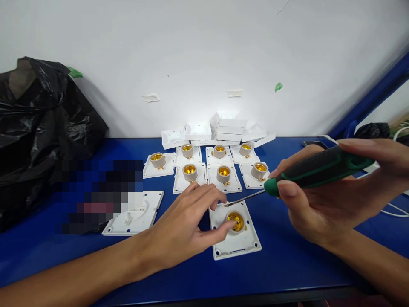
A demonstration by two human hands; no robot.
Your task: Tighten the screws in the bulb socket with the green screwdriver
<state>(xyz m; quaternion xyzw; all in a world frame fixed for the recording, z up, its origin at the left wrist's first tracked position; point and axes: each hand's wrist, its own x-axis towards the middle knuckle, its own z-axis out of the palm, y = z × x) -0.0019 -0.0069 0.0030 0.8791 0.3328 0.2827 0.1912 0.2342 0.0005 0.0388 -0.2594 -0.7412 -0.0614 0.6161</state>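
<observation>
My right hand (335, 209) is closed around the green and black handle of a screwdriver (313, 169). Its shaft slants down to the left, the tip at a small brass-coloured screw near the far left corner of a white square plate (234, 248). On that plate stands a lamp holder (235, 221) with a brass threaded inside. My left hand (191, 217) steadies the plate, thumb on the lamp holder's rim and bent index finger beside the screwdriver tip. Its other fingers curl at the plate's far left edge, partly hidden.
Several plates with lamp holders (189, 171) lie in two rows behind. White box covers (228, 128) are stacked against the wall. At left are another white plate (143, 217), a pixelated patch and a black plastic bag (47, 115). White cables (394, 211) lie at right on the blue table (179, 281).
</observation>
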